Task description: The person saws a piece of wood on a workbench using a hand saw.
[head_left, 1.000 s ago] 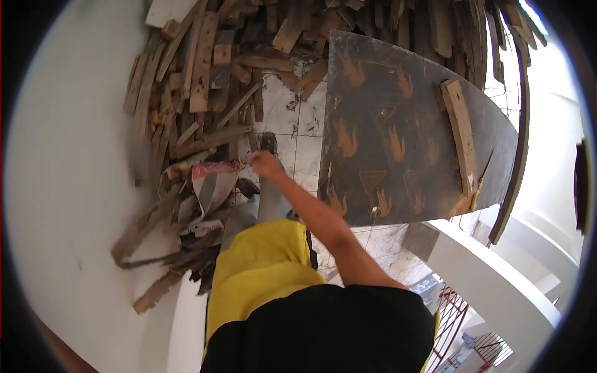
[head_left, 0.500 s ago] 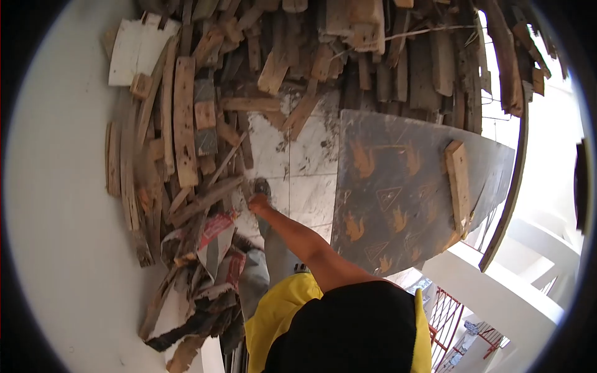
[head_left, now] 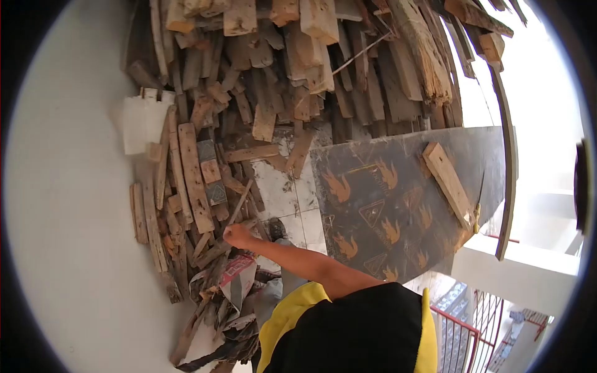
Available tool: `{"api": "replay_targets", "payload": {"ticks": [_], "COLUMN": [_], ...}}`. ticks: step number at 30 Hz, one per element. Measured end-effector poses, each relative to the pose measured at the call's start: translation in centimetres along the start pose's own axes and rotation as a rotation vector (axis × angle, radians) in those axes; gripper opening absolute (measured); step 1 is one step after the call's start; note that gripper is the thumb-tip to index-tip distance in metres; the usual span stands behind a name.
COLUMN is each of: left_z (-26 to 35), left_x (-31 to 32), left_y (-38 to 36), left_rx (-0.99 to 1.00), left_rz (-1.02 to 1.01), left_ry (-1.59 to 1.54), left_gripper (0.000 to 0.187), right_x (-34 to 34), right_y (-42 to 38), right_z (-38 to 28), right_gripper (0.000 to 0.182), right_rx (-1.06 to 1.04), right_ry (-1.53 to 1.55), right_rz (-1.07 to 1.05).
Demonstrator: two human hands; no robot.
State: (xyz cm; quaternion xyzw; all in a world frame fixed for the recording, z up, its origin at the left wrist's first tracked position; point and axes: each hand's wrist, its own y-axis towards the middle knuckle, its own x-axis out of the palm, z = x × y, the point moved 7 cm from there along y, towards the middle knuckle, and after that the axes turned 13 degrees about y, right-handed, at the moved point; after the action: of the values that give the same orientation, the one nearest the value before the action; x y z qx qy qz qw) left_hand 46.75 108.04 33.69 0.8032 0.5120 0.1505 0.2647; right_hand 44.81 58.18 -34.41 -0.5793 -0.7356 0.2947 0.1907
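Note:
My right hand (head_left: 237,236) is closed, at the end of my arm stretched out to the left. I cannot tell what, if anything, is in its fingers. Right behind it, a thin wooden stick (head_left: 241,200) leans over the pile, its lower end overlapping the fist in this view. Under and around the hand lie loose wooden offcuts (head_left: 214,252). A torn red-and-white sack (head_left: 239,280) lies just below my wrist. My shoe (head_left: 275,228) stands on the white tiles to the right of the hand. My left hand is out of view.
Stacked old timber (head_left: 267,56) fills the far side, and planks (head_left: 195,177) lean along the white wall (head_left: 68,205). A dark printed panel (head_left: 404,205) on the right bears a wooden block (head_left: 449,186). Beyond it is a red railing (head_left: 463,328) at lower right.
My right hand has moved left from beside my shoe to the loose wood by the thin stick. The camera view has shifted, so the surroundings sit lower in the picture.

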Motion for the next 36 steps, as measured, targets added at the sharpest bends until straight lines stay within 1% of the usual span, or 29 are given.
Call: {"api": "replay_targets", "payload": {"ticks": [1, 2, 3, 4, 5, 6, 7, 8, 9, 11, 12, 14, 15, 17, 18, 19, 21, 23, 25, 28, 32, 34, 36], "left_z": [0.2, 0.1, 0.3, 0.4, 0.4, 0.6, 0.3, -0.2, -1.0, -1.4, -1.9, -2.5, -2.7, -3.2, -3.6, -4.1, -5.1, -6.1, -6.5, -7.9, -10.1, -11.2, -12.1], "left_x": [-0.4, -0.3, 0.0, 0.1, 0.2, -0.1, 0.3, 6.4, 6.8, 3.9, 2.8, 1.3, 0.6, -0.7, -1.0, -1.3, -2.4, -3.4, -4.1, -4.5, -4.9, -4.8, -4.4], "left_y": [0.2, 0.2, 0.1, -0.1, 0.0, 0.1, -0.2, -3.2, -3.7, -2.6, -1.7, -0.5, 0.0, 1.1, 1.3, 1.9, 2.1, 2.3, 3.0, 4.6, 8.4, 10.6, 12.5], "left_rx": [-0.054, -0.024, 0.000, -0.024, -0.050, -0.039, -0.054, -0.061, -0.082, -0.126, -0.152, -0.208, -0.236, -0.293, -0.322, -0.353, -0.392, -0.411, -0.415, -0.435, -0.475, -0.488, -0.498], "left_rz": [-0.028, 0.011, 0.047, 0.071, 0.097, 0.107, 0.139, 0.005, 0.017, 0.045, 0.069, 0.098, 0.119, 0.163, 0.175, 0.187, 0.200, 0.211, 0.222, 0.244, 0.277, 0.274, 0.271], "left_ry": [-0.069, 0.002, 0.067, 0.018, -0.030, 0.005, -0.023, -0.093, -0.108, -0.091, -0.092, -0.104, -0.111, -0.122, -0.128, -0.134, -0.137, -0.141, -0.147, -0.136, -0.072, -0.040, -0.005], "left_gripper": [0.058, 0.057, 0.056, 0.055, 0.054, 0.053, 0.053, 0.048, 0.048, 0.047, 0.047, 0.047, 0.046, 0.046, 0.045, 0.045, 0.044, 0.044, 0.043, 0.042, 0.041, 0.041, 0.040], "right_x": [-0.1, -0.1, -0.8, -1.5, -2.3, -3.7, -5.0, -5.9, -6.6, -8.4, -8.6, -9.3, -9.5, -9.1, -8.7, -8.7, -8.1, -9.2, -11.5, -16.3, -22.3, -24.8, -26.8], "right_y": [-1.3, -2.6, -3.3, -3.7, -4.1, -4.4, -4.7, -5.3, -6.3, -8.6, -9.4, -10.4, -11.6, -14.6, -15.0, -16.2, -19.4, -22.3, -24.8, -28.2, -34.2, -35.4, -34.6], "right_z": [-0.4, -0.9, -0.6, 0.1, 0.9, 1.6, 1.0, 0.5, -0.6, -1.1, -1.9, -3.8, -4.4, -6.5, -5.9, -6.4, -8.2, -11.6, -14.7, -21.3, -32.5, -36.0, -37.5], "right_gripper": [0.022, 0.023, 0.024, 0.024, 0.023, 0.022, 0.021, 0.021, 0.021, 0.020, 0.020, 0.020, 0.020, 0.019, 0.018, 0.018, 0.018, 0.020, 0.023, 0.023, 0.022, 0.022, 0.023], "right_rx": [0.031, 0.066, 0.056, 0.044, 0.065, 0.082, -0.002, -0.082, -0.099, 0.178, 0.160, -0.094, -0.110, -0.348, -0.410, -0.423, -0.428, -0.456, -0.583, -0.652, -0.834, -0.844, -0.848], "right_ry": [0.083, 0.167, 0.208, 0.245, 0.211, 0.168, 0.014, -0.135, -0.158, -0.040, -0.061, -0.278, -0.294, -0.220, -0.243, -0.262, -0.278, -0.273, -0.363, -0.265, -0.209, -0.137, -0.065], "right_rz": [-0.039, -0.076, -0.054, -0.037, -0.019, 0.000, -0.008, -0.011, -0.019, 0.082, 0.087, 0.139, 0.163, 0.141, 0.135, 0.146, 0.080, 0.068, 0.185, 0.278, 0.420, 0.437, 0.453]}}
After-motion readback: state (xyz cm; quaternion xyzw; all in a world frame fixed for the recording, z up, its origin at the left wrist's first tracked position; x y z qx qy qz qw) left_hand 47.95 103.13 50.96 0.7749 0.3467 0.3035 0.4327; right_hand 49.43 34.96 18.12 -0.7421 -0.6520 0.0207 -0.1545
